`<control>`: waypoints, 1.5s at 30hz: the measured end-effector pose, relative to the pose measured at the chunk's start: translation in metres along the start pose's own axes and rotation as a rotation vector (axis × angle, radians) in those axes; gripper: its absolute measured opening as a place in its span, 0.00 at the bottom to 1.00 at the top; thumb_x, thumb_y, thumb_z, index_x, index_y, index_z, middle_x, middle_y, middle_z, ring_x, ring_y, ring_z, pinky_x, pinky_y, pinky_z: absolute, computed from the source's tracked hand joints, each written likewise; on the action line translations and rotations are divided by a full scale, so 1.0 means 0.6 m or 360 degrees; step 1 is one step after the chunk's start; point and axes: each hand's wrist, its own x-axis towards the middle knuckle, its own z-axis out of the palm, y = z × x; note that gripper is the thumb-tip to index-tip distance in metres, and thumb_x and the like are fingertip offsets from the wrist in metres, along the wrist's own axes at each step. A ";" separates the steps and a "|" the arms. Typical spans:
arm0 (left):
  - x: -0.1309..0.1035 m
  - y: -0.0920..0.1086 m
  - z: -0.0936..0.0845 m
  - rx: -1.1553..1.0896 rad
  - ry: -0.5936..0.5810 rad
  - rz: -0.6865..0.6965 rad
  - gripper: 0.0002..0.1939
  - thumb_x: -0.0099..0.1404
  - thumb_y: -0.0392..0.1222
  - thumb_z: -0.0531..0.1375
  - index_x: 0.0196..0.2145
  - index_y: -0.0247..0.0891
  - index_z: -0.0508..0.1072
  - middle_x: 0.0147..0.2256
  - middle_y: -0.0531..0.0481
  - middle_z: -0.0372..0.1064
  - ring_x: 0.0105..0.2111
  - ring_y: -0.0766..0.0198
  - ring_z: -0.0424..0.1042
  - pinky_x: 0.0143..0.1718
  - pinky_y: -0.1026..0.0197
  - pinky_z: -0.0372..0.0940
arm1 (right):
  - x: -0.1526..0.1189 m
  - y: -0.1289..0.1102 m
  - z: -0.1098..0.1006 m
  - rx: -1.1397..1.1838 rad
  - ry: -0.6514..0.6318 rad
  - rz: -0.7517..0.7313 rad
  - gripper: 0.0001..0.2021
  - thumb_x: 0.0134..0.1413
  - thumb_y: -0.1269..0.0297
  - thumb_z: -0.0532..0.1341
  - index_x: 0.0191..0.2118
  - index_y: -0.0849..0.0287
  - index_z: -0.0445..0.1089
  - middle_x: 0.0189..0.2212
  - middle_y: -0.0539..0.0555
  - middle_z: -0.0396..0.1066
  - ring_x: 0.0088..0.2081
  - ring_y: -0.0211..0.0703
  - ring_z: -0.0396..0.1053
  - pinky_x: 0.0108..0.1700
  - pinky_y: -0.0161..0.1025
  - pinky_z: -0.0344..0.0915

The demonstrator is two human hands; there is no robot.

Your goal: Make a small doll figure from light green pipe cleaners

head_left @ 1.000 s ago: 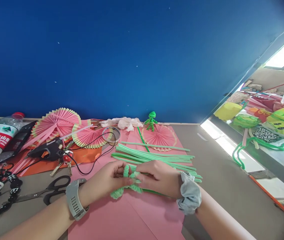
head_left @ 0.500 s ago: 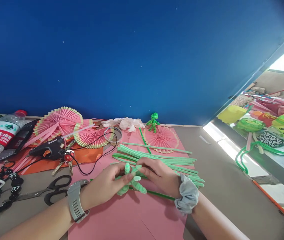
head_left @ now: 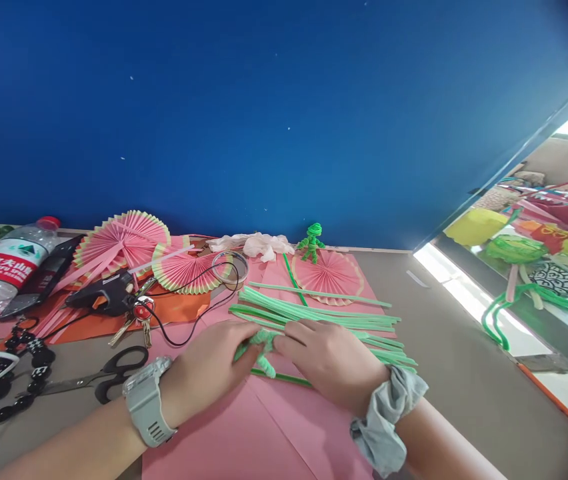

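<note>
Scissors (head_left: 99, 377) near left hand (head_left: 214, 360), pipe cleaners (head_left: 321, 317) just beyond right hand (head_left: 331, 363); both curled, fingers gripping green fuzzy piece (head_left: 265, 339).

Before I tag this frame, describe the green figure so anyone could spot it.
Follow the blue wall to its foot, right of the crumpled white sheet. By the rightmost fan stands the figure, whose head and limbs set it apart from the loose stems.
</note>
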 end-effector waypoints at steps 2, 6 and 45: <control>-0.001 0.004 -0.008 -0.0037 -0.0229 0.0050 0.11 0.62 0.43 0.50 0.25 0.38 0.67 0.22 0.53 0.63 0.24 0.64 0.60 0.25 0.66 0.52 | -0.002 0.005 -0.007 0.0330 0.0103 0.0005 0.08 0.58 0.72 0.49 0.35 0.57 0.64 0.28 0.51 0.65 0.28 0.38 0.62 0.28 0.34 0.55; -0.005 0.013 -0.019 -0.0541 -0.0637 0.0066 0.14 0.63 0.47 0.50 0.25 0.38 0.65 0.21 0.55 0.57 0.22 0.67 0.56 0.24 0.67 0.52 | -0.004 0.010 -0.002 0.1057 0.0302 0.0088 0.07 0.60 0.66 0.50 0.34 0.58 0.63 0.27 0.49 0.64 0.28 0.33 0.61 0.30 0.30 0.57; 0.002 -0.001 -0.005 0.0178 0.0141 -0.0146 0.08 0.63 0.43 0.49 0.31 0.39 0.65 0.27 0.52 0.66 0.29 0.63 0.65 0.32 0.63 0.58 | 0.005 -0.013 0.054 0.0388 0.0157 0.0188 0.05 0.56 0.73 0.49 0.35 0.61 0.60 0.29 0.53 0.66 0.29 0.39 0.62 0.29 0.34 0.58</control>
